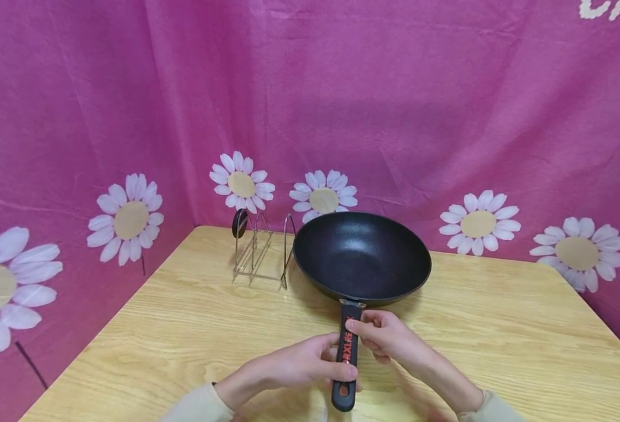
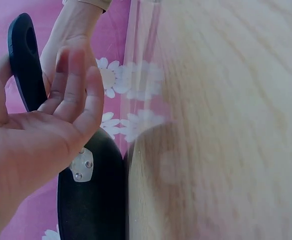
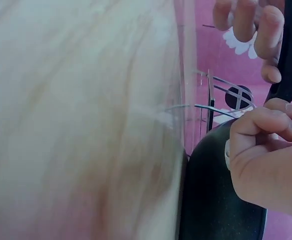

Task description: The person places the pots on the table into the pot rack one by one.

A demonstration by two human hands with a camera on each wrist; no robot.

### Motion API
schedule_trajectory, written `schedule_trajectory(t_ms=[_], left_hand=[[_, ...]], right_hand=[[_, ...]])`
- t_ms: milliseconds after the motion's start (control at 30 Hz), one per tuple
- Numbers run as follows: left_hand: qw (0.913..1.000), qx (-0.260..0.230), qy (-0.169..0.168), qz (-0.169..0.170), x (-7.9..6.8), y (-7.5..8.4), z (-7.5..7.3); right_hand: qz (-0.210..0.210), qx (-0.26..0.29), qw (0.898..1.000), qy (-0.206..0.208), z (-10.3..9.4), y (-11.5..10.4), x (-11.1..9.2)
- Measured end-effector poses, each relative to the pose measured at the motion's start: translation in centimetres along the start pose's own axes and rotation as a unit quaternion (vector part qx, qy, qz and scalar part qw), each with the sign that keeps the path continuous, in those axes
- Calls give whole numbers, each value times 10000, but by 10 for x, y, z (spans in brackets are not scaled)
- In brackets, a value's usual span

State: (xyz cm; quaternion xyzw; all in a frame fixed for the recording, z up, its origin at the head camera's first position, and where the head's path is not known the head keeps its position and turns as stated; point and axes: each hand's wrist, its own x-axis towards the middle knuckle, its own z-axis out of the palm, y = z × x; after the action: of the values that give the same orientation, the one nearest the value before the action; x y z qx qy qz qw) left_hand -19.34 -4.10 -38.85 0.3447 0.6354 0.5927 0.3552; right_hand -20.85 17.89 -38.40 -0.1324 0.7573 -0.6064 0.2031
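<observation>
Black pan [image 1: 363, 255], handle [image 1: 348, 350] toward six o'clock: on screen I have left grip [image 1: 306, 362] and right grip [image 1: 390, 338] both holding that handle; wire rack [image 1: 254, 251] at nine o'clock.

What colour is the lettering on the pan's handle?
Red lettering on a black handle; the head view shows it best.

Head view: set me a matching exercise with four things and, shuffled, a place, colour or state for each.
1. pan
2. rack
3. cloth
4. left hand

A. pink with white flowers
B. on the handle, toward its free end
C. made of wire, standing left of the pan
D. black and bowl-shaped

Pairs: 1-D, 2-C, 3-A, 4-B
</observation>
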Motion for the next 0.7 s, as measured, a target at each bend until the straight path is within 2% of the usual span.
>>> schedule_trajectory(t_ms=[167,467,700], left_hand=[[9998,174,-109,56,1,1,-3],[9997,-62,-220,118,2,6,-3],[9995,181,-213,134,1,5,-2]], right_hand=[[-86,85,9999,99,2,1,1],[-290,144,9994,132,2,-1,0],[-274,30,9996,115,3,2,1]])
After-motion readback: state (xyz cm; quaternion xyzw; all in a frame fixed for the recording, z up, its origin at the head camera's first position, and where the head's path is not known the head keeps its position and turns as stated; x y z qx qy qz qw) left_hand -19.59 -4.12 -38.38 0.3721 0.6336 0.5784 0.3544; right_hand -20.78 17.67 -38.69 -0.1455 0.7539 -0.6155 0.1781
